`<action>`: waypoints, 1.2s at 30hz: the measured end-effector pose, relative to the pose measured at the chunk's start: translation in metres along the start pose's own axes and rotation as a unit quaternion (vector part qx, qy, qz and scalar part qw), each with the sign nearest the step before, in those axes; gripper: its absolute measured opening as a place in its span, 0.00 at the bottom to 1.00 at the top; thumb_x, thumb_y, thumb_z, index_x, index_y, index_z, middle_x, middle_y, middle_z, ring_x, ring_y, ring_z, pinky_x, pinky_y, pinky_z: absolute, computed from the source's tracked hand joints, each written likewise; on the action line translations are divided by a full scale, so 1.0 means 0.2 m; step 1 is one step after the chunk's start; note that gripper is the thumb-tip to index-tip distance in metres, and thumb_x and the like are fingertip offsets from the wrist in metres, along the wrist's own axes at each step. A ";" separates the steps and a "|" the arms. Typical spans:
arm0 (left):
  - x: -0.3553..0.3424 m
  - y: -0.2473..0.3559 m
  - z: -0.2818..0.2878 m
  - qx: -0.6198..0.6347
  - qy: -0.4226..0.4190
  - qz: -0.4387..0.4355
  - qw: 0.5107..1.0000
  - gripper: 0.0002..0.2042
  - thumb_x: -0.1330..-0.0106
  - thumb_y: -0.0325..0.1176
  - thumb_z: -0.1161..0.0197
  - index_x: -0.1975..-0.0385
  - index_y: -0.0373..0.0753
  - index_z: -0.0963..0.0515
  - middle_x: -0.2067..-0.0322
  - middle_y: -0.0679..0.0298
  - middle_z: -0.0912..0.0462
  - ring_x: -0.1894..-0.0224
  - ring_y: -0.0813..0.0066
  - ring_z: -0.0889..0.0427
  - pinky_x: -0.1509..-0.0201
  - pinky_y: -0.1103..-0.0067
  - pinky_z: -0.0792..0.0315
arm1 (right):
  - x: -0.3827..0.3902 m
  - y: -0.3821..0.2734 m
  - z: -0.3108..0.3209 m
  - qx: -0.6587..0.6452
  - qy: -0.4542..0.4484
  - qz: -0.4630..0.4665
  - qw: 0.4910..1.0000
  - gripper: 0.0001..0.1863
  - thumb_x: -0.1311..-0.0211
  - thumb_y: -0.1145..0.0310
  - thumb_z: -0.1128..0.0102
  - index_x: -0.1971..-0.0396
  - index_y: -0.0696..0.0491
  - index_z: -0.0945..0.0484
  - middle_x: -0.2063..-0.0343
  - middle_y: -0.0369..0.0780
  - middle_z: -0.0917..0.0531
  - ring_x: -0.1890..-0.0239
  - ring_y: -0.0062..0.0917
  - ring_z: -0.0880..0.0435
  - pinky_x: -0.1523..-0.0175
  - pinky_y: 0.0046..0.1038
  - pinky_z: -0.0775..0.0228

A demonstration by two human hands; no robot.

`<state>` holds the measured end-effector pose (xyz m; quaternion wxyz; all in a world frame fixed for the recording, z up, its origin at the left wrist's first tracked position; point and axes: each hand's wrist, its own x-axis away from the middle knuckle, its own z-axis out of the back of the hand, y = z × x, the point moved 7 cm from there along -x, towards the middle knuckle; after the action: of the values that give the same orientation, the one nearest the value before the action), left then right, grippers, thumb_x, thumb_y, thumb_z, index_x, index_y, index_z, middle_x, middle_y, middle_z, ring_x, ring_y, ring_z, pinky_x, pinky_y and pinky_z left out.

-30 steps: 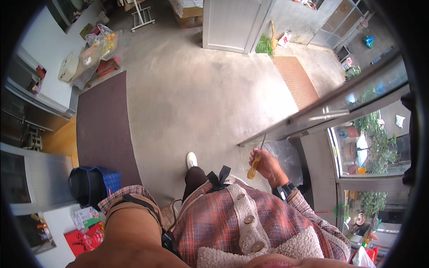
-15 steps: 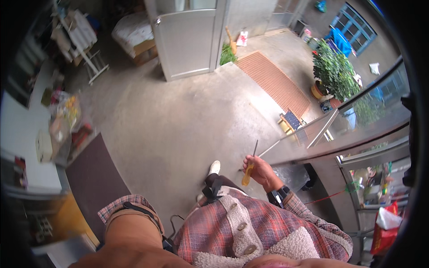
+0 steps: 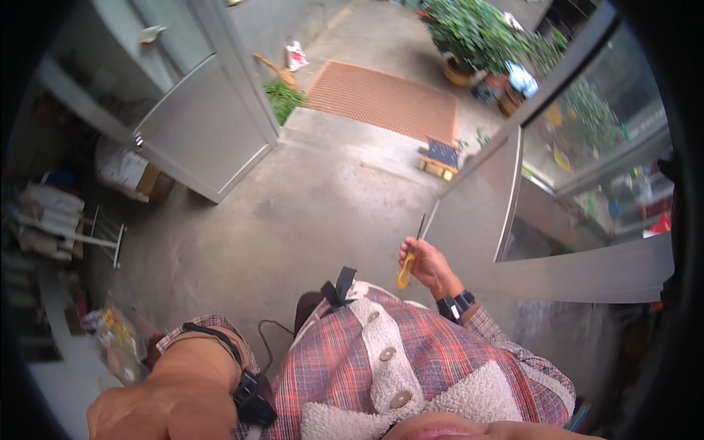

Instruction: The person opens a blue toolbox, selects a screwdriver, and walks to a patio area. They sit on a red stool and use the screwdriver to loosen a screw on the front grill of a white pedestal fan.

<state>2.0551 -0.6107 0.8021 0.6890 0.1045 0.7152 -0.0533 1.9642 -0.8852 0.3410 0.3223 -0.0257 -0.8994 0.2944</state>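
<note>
My right hand [image 3: 434,270] is closed around a screwdriver [image 3: 405,273] with a translucent yellow handle. Its thin dark shaft points up and away, toward the open doorway, and the handle's end hangs below my fingers. A dark band with a small box circles that wrist. My left hand [image 3: 165,405] is raised close to the camera at the lower left, large in the picture. Its back shows, but the fingers are hidden. A black device is strapped at its wrist. Between the arms hangs my plaid coat [image 3: 330,341] with fleece trim and buttons.
A grey door leaf [image 3: 209,132] stands open at left; a glazed door [image 3: 477,198] is near my right hand. Beyond the concrete step lie an orange mat [image 3: 381,99], a small low stool [image 3: 440,158] and potted plants [image 3: 469,33]. A white rack [image 3: 66,224] stands far left.
My view has turned right, so the doorway and mat now sit nearer the middle. The screwdriver stays in my right hand. My left hand appears lower and further left.
</note>
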 end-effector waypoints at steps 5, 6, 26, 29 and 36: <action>0.14 -0.33 0.58 0.103 0.029 0.265 0.958 0.10 0.39 0.28 0.41 0.84 0.38 0.27 0.77 0.57 0.22 0.77 0.62 0.21 0.75 0.71 0.26 | -0.01 -0.12 0.19 -0.094 0.113 0.075 0.986 0.07 0.34 0.65 0.44 0.61 0.52 0.26 0.67 0.36 0.21 0.65 0.26 0.21 0.58 0.33 0.26; 0.25 -0.40 0.70 -0.011 0.105 0.279 0.955 0.09 0.40 0.25 0.43 0.83 0.37 0.26 0.77 0.57 0.21 0.76 0.63 0.21 0.73 0.71 0.26 | -0.01 -0.12 0.22 -0.112 0.133 0.079 0.982 0.07 0.34 0.65 0.44 0.61 0.52 0.26 0.67 0.36 0.21 0.65 0.26 0.21 0.58 0.33 0.26; 2.01 -0.65 2.76 -0.431 -0.077 0.758 0.483 0.08 0.40 0.25 0.40 0.62 0.34 0.22 0.67 0.52 0.18 0.67 0.57 0.18 0.61 0.70 0.25 | -1.01 -0.71 -0.20 -0.195 0.226 0.202 0.933 0.08 0.31 0.67 0.49 0.58 0.54 0.27 0.64 0.38 0.20 0.63 0.27 0.20 0.56 0.32 0.25; 2.09 -0.77 2.89 -0.419 -0.093 0.751 0.502 0.07 0.40 0.26 0.40 0.63 0.35 0.23 0.67 0.52 0.18 0.67 0.56 0.18 0.61 0.69 0.25 | -1.08 -0.74 -0.19 -0.209 0.276 0.184 0.920 0.08 0.31 0.66 0.48 0.58 0.53 0.26 0.65 0.38 0.20 0.63 0.26 0.19 0.57 0.31 0.24; 2.09 -1.23 3.12 -0.400 -0.127 0.742 0.522 0.08 0.40 0.26 0.41 0.62 0.35 0.23 0.68 0.52 0.18 0.69 0.58 0.19 0.63 0.69 0.25 | -1.26 -0.99 -0.06 -0.233 0.300 0.190 0.905 0.08 0.31 0.65 0.48 0.60 0.53 0.24 0.66 0.38 0.19 0.63 0.28 0.18 0.55 0.35 0.23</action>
<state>2.5971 -0.9554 0.3417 0.5320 0.3027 0.2294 0.7568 2.1988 -1.1019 0.3133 0.4999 -0.3573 -0.7812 0.1103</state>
